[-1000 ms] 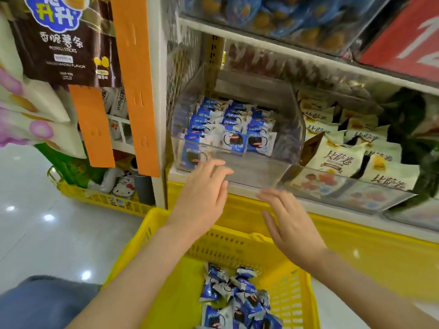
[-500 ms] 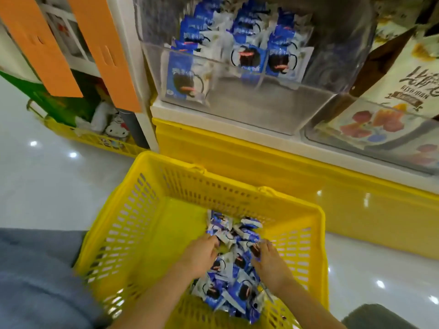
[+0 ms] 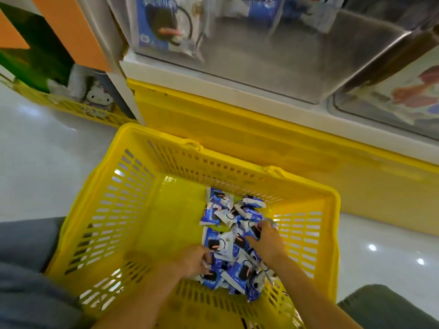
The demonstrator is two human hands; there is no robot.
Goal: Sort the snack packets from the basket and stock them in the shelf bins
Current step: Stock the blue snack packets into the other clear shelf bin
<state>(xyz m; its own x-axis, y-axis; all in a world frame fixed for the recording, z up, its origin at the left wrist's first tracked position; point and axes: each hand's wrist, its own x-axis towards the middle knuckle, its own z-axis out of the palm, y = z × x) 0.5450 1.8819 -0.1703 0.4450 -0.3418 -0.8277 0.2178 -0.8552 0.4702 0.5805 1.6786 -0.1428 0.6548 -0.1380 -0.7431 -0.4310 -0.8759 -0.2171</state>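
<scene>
A yellow plastic basket [image 3: 123, 210] stands on the floor below me. A heap of blue-and-white snack packets [image 3: 221, 214] lies in its right half. My left hand [image 3: 193, 258] is down at the near left side of the heap, fingers curled on packets. My right hand [image 3: 267, 241] rests on the heap's right side, fingers closing over packets. Above, a clear shelf bin [image 3: 273, 55] holds the same blue packets [image 3: 164, 27] behind its front wall.
A yellow base panel [image 3: 237, 129] runs under the white shelf edge. A second clear bin [image 3: 392, 100] sits to the right. Left of the shelf, a low yellow basket [image 3: 71, 108] holds toys. My knees frame the basket on the shiny white floor.
Both hands left the shelf bin front and dropped into the basket; they now dig into the packet heap. The view has tilted down and moved closer.
</scene>
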